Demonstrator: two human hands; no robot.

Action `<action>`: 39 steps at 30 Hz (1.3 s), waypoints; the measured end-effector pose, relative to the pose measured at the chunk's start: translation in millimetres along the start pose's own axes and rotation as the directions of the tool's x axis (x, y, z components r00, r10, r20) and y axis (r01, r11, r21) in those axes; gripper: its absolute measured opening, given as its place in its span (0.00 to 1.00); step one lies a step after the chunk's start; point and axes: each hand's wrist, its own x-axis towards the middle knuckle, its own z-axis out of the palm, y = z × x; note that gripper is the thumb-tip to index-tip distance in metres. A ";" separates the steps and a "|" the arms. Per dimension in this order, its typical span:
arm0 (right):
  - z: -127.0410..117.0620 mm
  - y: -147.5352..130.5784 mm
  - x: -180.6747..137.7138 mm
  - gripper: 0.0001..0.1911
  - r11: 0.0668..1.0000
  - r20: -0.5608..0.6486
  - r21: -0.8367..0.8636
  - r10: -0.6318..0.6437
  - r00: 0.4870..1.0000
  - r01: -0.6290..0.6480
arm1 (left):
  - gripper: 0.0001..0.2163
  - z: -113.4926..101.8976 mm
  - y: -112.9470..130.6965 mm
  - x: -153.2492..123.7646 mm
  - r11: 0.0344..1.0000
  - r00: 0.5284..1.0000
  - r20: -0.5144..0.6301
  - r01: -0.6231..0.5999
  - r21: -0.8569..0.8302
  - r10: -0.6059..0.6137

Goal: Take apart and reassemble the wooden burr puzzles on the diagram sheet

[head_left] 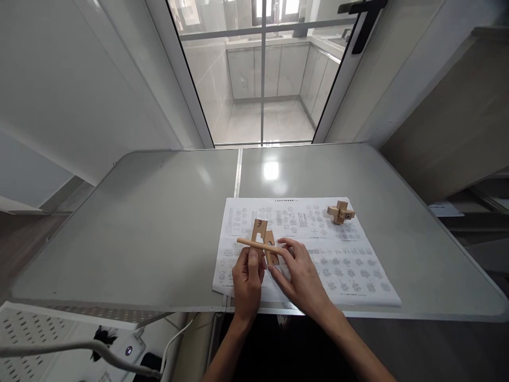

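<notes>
My left hand (247, 284) is closed on a flat wooden puzzle piece (260, 227) that has a slot and a black mark near its top. Across it lies a slim wooden stick (247, 242), slightly tilted. Just to the right is a second slotted wooden piece (270, 237), partly hidden by the stick and fingers. My right hand (305, 278) reaches in from the right, its forefinger at the stick's right end and its thumb by the second piece's lower edge. Both hands are above a printed instruction sheet (338, 294).
An assembled wooden cross-shaped puzzle (341, 213) rests on the sheet's upper right. The grey folding table (159, 228) has a seam down its middle. A glass door (246, 119) stands behind it. At lower left are a perforated white shelf (32, 331) and a thick cable (79, 345).
</notes>
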 end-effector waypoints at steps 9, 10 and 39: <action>-17.3 3.7 12.4 0.13 0.996 0.144 0.012 -0.087 0.986 0.086 | 0.22 -1.0 4.6 -1.2 0.998 0.999 0.031 -0.046 0.048 0.045; -19.9 4.2 14.4 0.14 0.996 0.155 0.022 -0.093 0.984 0.090 | 0.22 -1.3 5.1 -1.3 0.997 0.998 0.034 -0.049 0.057 0.047; -13.5 -27.9 2.2 0.25 0.384 0.093 0.888 0.389 0.917 -0.253 | 0.18 -1.4 4.1 -1.1 0.994 0.990 0.114 -0.088 0.068 0.080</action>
